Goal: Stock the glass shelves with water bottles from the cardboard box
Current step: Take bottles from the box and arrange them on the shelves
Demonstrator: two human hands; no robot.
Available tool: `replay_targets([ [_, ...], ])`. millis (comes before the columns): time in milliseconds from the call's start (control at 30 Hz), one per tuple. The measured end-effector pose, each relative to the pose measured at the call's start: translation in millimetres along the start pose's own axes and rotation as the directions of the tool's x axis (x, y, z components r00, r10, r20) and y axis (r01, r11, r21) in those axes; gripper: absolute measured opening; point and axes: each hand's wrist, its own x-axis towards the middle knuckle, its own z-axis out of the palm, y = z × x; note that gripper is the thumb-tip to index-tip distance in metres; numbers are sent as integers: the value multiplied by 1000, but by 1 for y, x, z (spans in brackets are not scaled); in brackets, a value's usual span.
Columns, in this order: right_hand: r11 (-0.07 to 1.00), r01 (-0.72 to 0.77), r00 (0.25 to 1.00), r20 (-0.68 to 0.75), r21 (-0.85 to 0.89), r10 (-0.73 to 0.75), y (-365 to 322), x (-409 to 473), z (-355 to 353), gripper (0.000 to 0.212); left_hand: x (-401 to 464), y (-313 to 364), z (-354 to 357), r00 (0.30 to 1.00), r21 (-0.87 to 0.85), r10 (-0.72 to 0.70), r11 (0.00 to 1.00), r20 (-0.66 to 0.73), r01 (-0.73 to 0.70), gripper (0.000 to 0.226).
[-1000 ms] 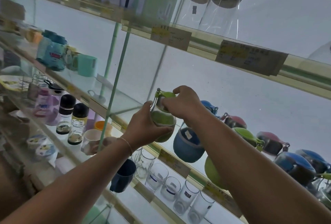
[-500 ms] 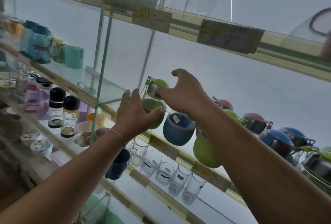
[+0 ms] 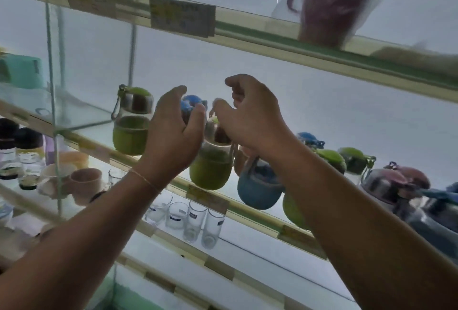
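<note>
Between both hands on the middle glass shelf (image 3: 250, 210): a green-sleeved water bottle (image 3: 210, 170), upright, base near the front edge. Left hand (image 3: 173, 133) at its 10 o'clock, fingers curled loosely beside the neck, contact impossible to confirm. Right hand (image 3: 250, 116) at its 1 o'clock, fingertips bent in over the cap, grip equally unclear. At 9 o'clock, already standing alone: a second green bottle (image 3: 131, 128) with steel collar. At 3 o'clock, a blue-sleeved bottle (image 3: 260, 188), then more green, pink and blue lids trailing right. By judgement well under way: one row largely filled, the bottle in hand apparently being settled; cardboard box out of view, so remaining count unknown. Yellowish price tag (image 3: 182, 15) at 12 o'clock on the upper shelf, writing blurred, unreadable. Clear tumblers (image 3: 190, 220) at 6 o'clock, small dark labels illegible.
</note>
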Motion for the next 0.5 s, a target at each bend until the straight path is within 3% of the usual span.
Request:
replay_targets([
  [133,992,12,999,43,-122,-7,30,-11,-45,44,-20,27,27,999,-13,50,999,2,-50,46],
  [300,951,-8,953,285,-308,100,63,-15,-82,41,-46,50,62,994,7,98,995,48,-98,18],
  [500,914,174,886,464,-365,17,86,-9,-71,40,-94,47,94,991,-8,-31,999,131,32,27],
])
